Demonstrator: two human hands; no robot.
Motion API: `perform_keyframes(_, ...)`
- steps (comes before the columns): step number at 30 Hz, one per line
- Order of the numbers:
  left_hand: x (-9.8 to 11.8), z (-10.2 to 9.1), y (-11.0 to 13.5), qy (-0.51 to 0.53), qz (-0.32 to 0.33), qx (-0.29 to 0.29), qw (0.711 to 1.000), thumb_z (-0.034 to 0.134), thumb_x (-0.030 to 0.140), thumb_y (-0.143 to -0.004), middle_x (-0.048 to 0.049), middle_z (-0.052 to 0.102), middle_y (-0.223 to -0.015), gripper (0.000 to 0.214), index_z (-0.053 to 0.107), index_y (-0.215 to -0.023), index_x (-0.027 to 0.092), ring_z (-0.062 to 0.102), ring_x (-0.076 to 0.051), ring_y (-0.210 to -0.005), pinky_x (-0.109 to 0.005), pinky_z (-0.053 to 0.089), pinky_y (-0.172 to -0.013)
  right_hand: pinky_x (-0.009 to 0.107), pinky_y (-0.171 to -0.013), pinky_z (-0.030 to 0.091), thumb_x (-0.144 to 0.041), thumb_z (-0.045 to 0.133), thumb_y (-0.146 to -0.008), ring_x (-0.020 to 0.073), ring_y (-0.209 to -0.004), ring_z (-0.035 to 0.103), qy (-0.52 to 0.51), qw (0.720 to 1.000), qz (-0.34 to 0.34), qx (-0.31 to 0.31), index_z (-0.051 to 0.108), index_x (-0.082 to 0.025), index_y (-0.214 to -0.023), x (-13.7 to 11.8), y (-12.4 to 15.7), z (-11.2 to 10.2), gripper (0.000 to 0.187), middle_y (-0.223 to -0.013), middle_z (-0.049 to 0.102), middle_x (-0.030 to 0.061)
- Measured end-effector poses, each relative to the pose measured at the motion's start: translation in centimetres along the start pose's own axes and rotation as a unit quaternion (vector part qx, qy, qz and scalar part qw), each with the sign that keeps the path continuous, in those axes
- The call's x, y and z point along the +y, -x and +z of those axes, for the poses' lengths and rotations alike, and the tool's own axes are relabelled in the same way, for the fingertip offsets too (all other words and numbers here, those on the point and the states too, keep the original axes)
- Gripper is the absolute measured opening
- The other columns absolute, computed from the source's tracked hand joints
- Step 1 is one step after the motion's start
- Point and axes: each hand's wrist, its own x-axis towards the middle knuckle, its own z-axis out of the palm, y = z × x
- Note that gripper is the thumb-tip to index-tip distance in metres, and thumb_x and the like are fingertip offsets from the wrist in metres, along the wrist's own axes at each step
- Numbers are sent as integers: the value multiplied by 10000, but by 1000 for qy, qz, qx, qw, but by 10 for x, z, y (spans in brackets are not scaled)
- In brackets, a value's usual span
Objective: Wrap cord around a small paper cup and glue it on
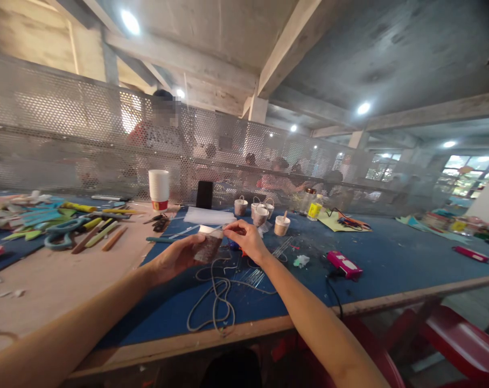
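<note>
My left hand (pixel 175 257) is closed around a small paper cup (pixel 209 245) with a white rim and a greyish-brown covering on its side. At the cup's right edge my right hand (pixel 244 237) is pinched, fingertips together; what lies between them is too small to make out. Below both hands a long grey cord (pixel 216 302) lies in loose loops on the blue mat (pixel 163 318). Beyond them stand several similar covered cups (pixel 260 215), some with looped handles, and a paper cup with a stick (pixel 282 225).
A stack of white paper cups (pixel 159 188) and a black phone (pixel 204 195) stand before the perforated metal screen (pixel 224 145). Scissors (pixel 64 231) and tools lie left. To the right are a pink corded device (pixel 343 264) and a yellow-labelled bottle (pixel 315 208). People sit beyond the screen.
</note>
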Motion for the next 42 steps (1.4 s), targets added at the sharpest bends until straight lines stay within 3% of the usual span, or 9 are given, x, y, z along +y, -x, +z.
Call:
perform_keyframes(4, 0, -2, -1, 0, 2, -9, 1000, 644, 272, -899, -130, 772, -1162, 268, 766, -1101, 146, 723, -269, -1022, -325, 594, -842, 234, -658, 505, -411, 725, -826, 115, -629, 633, -46, 998, 32, -3, 700, -183, -894, -2, 0, -2, 239, -795, 721, 8)
perform_keyframes(7, -1, -5, -3, 2, 11, -22, 1000, 644, 291, -906, -132, 761, -1192, 298, 758, -1141, 147, 717, -265, -1027, -323, 591, -840, 227, -568, 476, -429, 719, -821, 84, -512, 576, -80, 995, 56, -23, 664, -188, -888, -4, 2, -3, 256, -831, 733, 8)
perform_keyframes(18, -3, -11, -9, 1, 31, -21, 999, 642, 313, -909, -110, 755, -1172, 305, 740, -1150, 155, 705, -249, -1015, -330, 589, -842, 257, -683, 475, -384, 735, -797, 133, -693, 602, -56, 997, 19, -50, 683, -200, -834, -12, 7, 0, 194, -769, 684, -11)
perform_keyframes(42, -1, -6, -5, 23, 32, 4, 999, 626, 268, -911, -126, 764, -1157, 260, 746, -1110, 151, 716, -267, -1019, -360, 595, -853, 256, -653, 428, -326, 695, -791, 131, -663, 541, -4, 999, 14, -43, 641, -195, -769, -5, 4, -3, 144, -717, 613, -25)
